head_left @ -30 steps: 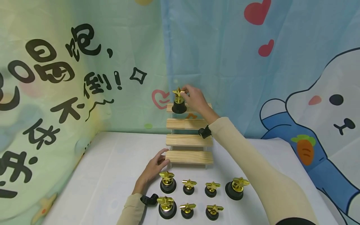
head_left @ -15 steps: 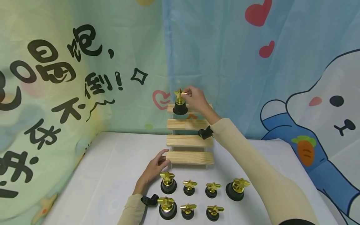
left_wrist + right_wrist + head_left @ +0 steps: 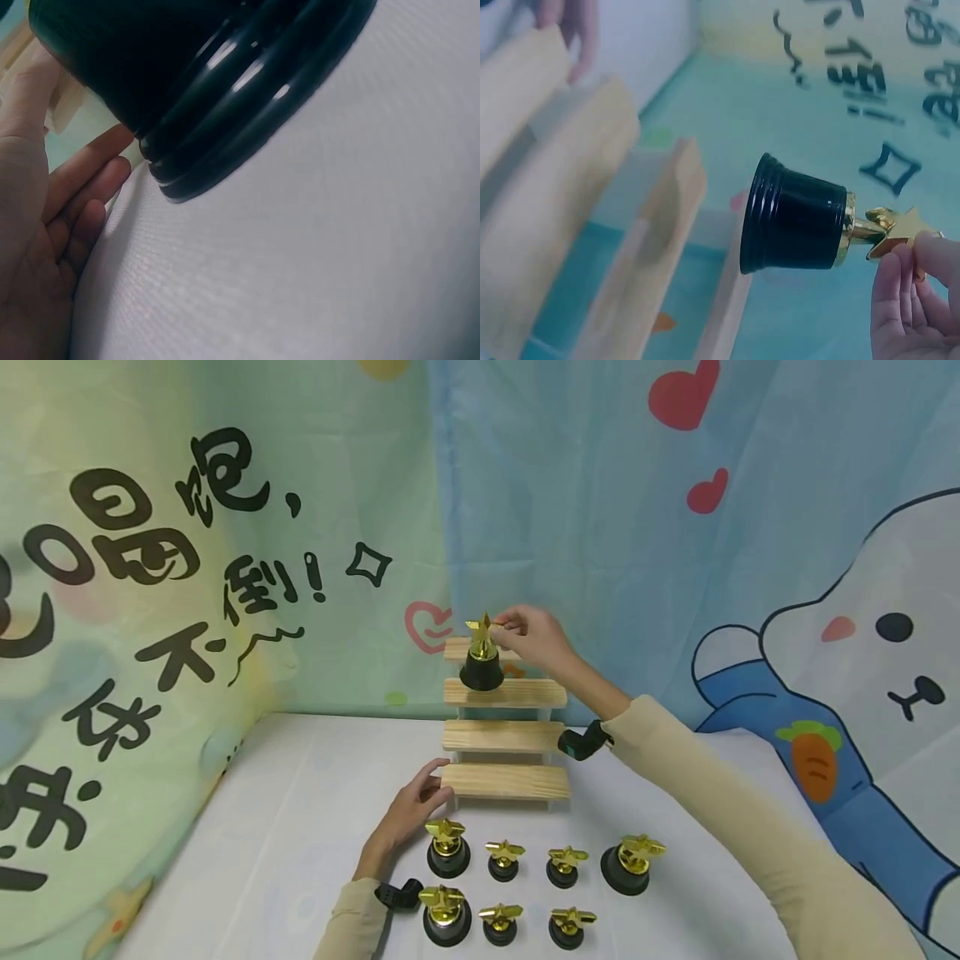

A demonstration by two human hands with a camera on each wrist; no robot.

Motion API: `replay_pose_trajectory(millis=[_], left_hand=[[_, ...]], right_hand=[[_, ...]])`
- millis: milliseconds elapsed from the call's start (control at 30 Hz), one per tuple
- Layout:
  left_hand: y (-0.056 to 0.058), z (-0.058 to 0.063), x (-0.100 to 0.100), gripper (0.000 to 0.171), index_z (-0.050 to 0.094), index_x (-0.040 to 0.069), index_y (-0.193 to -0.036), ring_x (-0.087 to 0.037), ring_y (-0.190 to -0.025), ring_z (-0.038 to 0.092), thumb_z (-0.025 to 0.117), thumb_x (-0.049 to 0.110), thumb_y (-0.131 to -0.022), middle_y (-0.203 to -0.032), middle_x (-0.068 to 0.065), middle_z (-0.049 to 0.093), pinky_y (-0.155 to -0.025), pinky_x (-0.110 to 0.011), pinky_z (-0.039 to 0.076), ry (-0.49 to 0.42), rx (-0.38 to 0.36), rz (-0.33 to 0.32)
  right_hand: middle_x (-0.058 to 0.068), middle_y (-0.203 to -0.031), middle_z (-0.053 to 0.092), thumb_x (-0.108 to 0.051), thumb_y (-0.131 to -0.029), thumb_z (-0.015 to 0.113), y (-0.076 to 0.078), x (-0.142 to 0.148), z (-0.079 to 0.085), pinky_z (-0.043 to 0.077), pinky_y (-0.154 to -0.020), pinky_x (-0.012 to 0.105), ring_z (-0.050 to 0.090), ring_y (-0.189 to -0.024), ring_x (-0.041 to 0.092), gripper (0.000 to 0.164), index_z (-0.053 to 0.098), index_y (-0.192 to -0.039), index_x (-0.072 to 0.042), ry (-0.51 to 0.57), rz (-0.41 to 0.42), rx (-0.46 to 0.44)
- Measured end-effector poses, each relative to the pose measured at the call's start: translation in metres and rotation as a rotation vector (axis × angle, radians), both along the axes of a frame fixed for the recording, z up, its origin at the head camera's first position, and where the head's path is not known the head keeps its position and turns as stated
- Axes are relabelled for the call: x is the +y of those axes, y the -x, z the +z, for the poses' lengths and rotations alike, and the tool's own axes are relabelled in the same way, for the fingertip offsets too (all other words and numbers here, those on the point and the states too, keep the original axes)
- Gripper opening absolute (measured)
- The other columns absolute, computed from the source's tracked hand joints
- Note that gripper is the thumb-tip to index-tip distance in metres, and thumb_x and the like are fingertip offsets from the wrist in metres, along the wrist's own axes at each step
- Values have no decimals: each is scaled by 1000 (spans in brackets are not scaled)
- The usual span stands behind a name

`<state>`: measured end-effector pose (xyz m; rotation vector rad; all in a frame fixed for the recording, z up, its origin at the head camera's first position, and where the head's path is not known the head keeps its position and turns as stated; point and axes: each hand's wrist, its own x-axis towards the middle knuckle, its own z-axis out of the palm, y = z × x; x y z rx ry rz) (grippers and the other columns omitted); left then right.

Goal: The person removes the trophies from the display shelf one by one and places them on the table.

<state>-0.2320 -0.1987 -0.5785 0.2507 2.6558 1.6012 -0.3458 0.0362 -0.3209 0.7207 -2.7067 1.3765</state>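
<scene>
My right hand [image 3: 536, 637] pinches the gold star of a trophy [image 3: 482, 668] between thumb and fingers. This trophy has a black, cup-shaped base and hangs upright before the wooden tiered rack [image 3: 505, 781]. In the head view its base overlaps the second plank from the top. The right wrist view shows the trophy's black base [image 3: 799, 217] apart from the fingers, beside the upper planks. My left hand [image 3: 408, 808] rests at the left end of the lowest plank, thumb and fingertips touching it. A large black trophy base [image 3: 202, 82] fills the top of the left wrist view.
Several star trophies stand in two rows before the rack, including a large one [image 3: 447, 857] close to the left wrist and another [image 3: 628, 867] at the right. A white cloth [image 3: 285, 827] covers the table. Printed curtains [image 3: 600, 527] hang behind.
My right hand has moved down and toward me, bringing the trophy from in front of the top plank to the level of the second. The left hand stays at the lowest plank.
</scene>
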Motion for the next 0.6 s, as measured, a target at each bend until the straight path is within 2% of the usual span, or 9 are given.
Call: replay_pose_trajectory(millis=[167, 333, 400, 600], left_hand=[[0, 0, 2, 54, 42, 31, -143, -16, -103, 66, 61, 42, -94, -116, -5, 70, -90, -37, 49, -12, -1, 18], [0, 0, 4, 54, 42, 29, -144, -16, -103, 66, 62, 40, -94, -115, -5, 71, -90, -36, 49, -18, -6, 26], [-1, 0, 4, 54, 42, 29, -144, -17, -104, 66, 62, 40, -94, -115, -5, 71, -90, -36, 49, -22, -9, 26], [-2, 0, 4, 55, 42, 29, -144, -17, -104, 66, 61, 42, -94, -114, -6, 71, -89, -36, 49, -17, -7, 20]], right_hand=[[16, -113, 65, -26, -95, 63, -34, 25, 4, 51, -85, 40, 64, -97, 26, 32, 63, -119, -5, 14, 16, -58], [13, -105, 65, -24, -93, 66, -63, 50, 1, 54, -78, 33, 66, -84, 17, 32, 63, -118, -4, 57, 43, -164], [11, -105, 65, -24, -93, 66, -77, 61, 1, 53, -77, 31, 65, -84, 13, 32, 62, -118, -5, 59, 58, -189], [10, -98, 66, -22, -91, 68, -122, 88, -1, 53, -73, 28, 65, -84, 14, 30, 63, -115, -5, 41, 98, -198]])
